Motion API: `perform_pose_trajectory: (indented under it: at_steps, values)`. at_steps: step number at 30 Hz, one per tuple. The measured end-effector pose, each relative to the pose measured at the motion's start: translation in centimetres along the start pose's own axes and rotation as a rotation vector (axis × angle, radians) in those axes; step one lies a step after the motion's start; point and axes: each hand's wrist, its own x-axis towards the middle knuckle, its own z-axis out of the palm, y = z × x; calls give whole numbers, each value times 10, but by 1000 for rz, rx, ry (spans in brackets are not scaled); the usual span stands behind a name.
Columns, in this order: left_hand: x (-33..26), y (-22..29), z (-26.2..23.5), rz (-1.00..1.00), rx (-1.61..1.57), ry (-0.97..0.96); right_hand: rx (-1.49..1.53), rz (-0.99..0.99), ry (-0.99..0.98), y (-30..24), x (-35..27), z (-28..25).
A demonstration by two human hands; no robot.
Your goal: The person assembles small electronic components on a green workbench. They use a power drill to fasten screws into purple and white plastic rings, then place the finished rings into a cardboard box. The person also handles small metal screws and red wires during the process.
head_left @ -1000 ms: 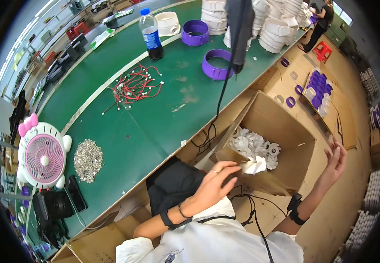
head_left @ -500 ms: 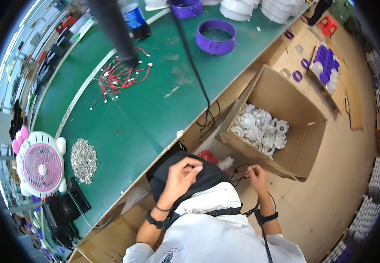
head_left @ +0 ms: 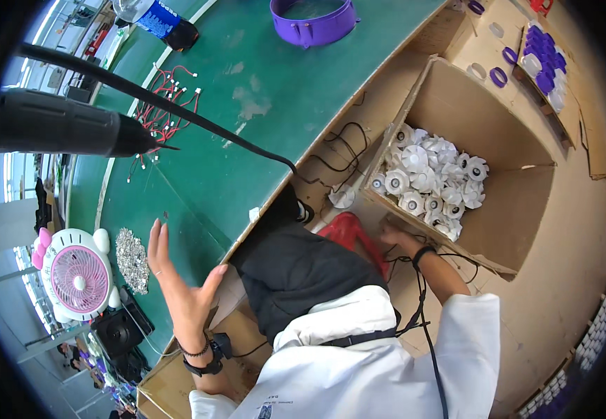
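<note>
My left hand point(head_left: 183, 290) is raised over the front edge of the green table point(head_left: 226, 188), its fingers apart and nothing in it. Low beside the cardboard box point(head_left: 526, 202), my right hand point(head_left: 399, 239) reaches down by a red plastic object point(head_left: 350, 234); its fingers are blurred and partly hidden. White fan wheels point(head_left: 425, 174) lie heaped inside that box. Over the table hangs a black electric screwdriver point(head_left: 72, 129), its bit pointing right. A pile of small silver metal parts point(head_left: 133, 260) sits on the table left of my left hand.
Red wires with white connectors point(head_left: 170, 105) lie beyond the screwdriver. A purple ring point(head_left: 313, 24) and a dark drink bottle point(head_left: 159, 22) stand farther back. A pink and white fan point(head_left: 79, 279) is at the left. Black cables point(head_left: 348, 146) trail below the table edge.
My left hand has moved left and opened toward the table. My right hand has gone lower beside the box. The view has shifted, and the screwdriver now hangs farther left.
</note>
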Motion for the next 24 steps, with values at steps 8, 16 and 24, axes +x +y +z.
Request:
perform_pose_trajectory:
  at_steps: [8, 16, 24]
  values:
    - [-4, 1, 29, 66, 306, -147, -259, 28, 18, -96, 134, 28]
    - [6, 12, 37, -30, 327, -264, -173, 167, 91, -133, 190, 67]
    - [26, 37, 16, -118, 331, -490, -38, 186, 79, -144, 206, 67]
